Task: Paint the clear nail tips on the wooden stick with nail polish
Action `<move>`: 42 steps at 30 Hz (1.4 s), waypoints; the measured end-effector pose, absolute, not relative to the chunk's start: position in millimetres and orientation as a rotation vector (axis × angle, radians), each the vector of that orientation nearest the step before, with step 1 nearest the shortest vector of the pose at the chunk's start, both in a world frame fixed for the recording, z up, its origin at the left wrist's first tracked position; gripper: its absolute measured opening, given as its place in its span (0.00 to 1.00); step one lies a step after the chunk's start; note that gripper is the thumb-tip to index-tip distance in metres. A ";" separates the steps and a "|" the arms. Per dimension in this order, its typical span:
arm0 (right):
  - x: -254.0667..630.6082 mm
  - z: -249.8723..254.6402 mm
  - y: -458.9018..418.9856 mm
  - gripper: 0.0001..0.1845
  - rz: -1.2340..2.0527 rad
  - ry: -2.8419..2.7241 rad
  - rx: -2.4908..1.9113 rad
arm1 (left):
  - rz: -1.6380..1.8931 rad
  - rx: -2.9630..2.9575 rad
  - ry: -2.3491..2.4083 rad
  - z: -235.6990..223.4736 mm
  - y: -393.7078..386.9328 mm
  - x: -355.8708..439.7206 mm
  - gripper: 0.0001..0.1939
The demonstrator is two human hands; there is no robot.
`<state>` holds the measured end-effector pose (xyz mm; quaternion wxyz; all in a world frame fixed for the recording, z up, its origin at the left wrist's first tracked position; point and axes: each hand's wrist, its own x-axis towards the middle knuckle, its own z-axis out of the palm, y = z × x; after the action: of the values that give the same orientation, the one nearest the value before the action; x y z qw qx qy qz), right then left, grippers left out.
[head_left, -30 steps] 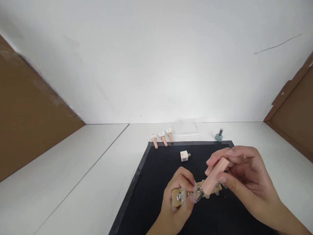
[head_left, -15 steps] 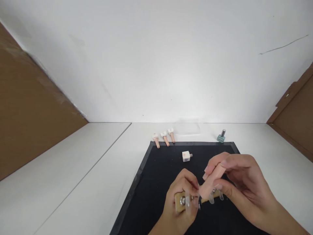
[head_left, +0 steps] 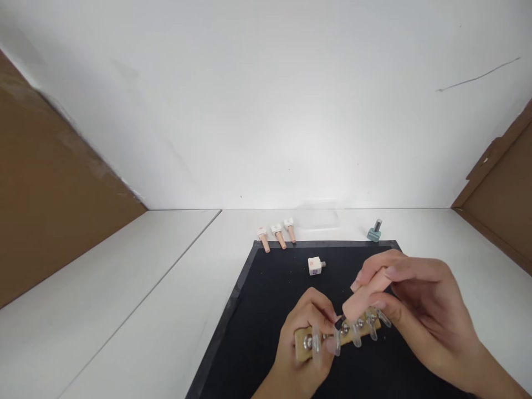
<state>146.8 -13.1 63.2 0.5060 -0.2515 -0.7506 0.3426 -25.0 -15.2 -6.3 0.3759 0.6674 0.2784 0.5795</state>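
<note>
My left hand point(head_left: 303, 343) is closed around a wooden nail-tip stand point(head_left: 349, 337), which carries several clear false nails point(head_left: 356, 336) on round metal mounts. Between the fingers and thumb of my right hand point(head_left: 428, 310) is a pink nail polish brush cap point(head_left: 366, 295), tilted down to the left. Its dark bristles point(head_left: 340, 322) are at one of the false nails by my left fingertips; whether they touch it I cannot tell. An uncapped white polish bottle point(head_left: 315, 266) lies on its side on the black mat, beyond my hands.
Three white bottles with pink caps point(head_left: 277, 229) lie at the back edge of the black mat point(head_left: 245, 332). Behind them is a clear plastic tray point(head_left: 318, 219). A teal bottle with a grey cap point(head_left: 374, 233) is at the back right. Brown boards point(head_left: 62, 166) flank the white table.
My right hand has shifted slightly right and up, tilting the brush cap flatter, so the bristles and more false nails show. My left hand keeps its hold on the stand.
</note>
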 end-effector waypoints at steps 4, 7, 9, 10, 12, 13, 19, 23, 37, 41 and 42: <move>143.6 68.7 -14.2 0.22 0.969 -1.823 -0.556 | 1.459 1.713 0.708 -5.6 -16.1 -25.6 0.14; 142.7 72.6 -14.4 0.21 0.999 -1.911 -0.570 | 1.443 1.714 0.721 -2.7 -16.9 -26.0 0.13; 143.1 72.9 -14.2 0.21 0.954 -1.935 -0.586 | 1.453 1.710 0.720 -1.6 -16.6 -26.0 0.14; 143.5 72.4 -14.1 0.22 0.927 -1.938 -0.590 | 1.463 1.705 0.715 -1.4 -16.3 -26.0 0.14; 144.5 70.8 -14.0 0.23 0.876 -1.944 -0.592 | 1.463 1.706 0.706 -1.4 -15.8 -26.0 0.15; 145.0 70.2 -13.9 0.23 0.855 -1.949 -0.596 | 1.460 1.711 0.703 -1.4 -15.6 -26.0 0.16; 146.6 70.8 -12.6 0.24 0.759 -1.979 -0.633 | 1.463 1.736 0.721 -1.5 -15.7 -25.2 0.17; 147.2 69.1 -11.1 0.23 0.753 -1.965 -0.646 | 1.485 1.740 0.716 -2.9 -15.5 -24.6 0.17; 148.5 74.1 -17.5 0.22 0.908 -1.951 -0.577 | 1.474 1.778 0.713 -3.1 -13.4 -25.1 0.12; 149.2 78.5 -16.1 0.22 0.862 -2.040 -0.587 | 1.482 1.832 0.715 0.7 -13.0 -24.1 0.11; 149.3 79.2 -15.6 0.21 0.842 -2.044 -0.593 | 1.483 1.850 0.715 1.0 -12.9 -24.2 0.11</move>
<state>149.3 -15.6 79.2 0.4135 -0.2360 -0.8132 0.3348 -24.2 -12.9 1.0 0.3265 0.7059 0.2729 0.5662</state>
